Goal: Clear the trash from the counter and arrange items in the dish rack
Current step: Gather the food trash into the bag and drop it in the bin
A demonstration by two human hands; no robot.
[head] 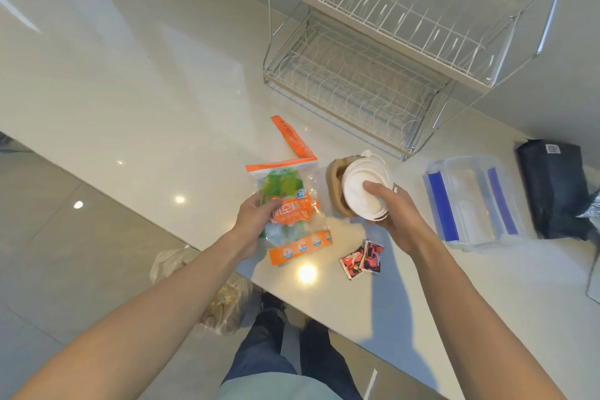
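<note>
Trash pickup underway: left hand is clamped on the orange-and-green cup packet at the desk edge, right hand grips the white lids by the brown cup, dish rack empty behind, so next both loads need binning.

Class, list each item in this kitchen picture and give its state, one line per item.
dish rack: upright, both tiers empty
plastic bag: torn open, gripped by left hand
white lids: stacked, held by right hand
clear container: on the counter
red sachets: lying on counter, untouched
</note>
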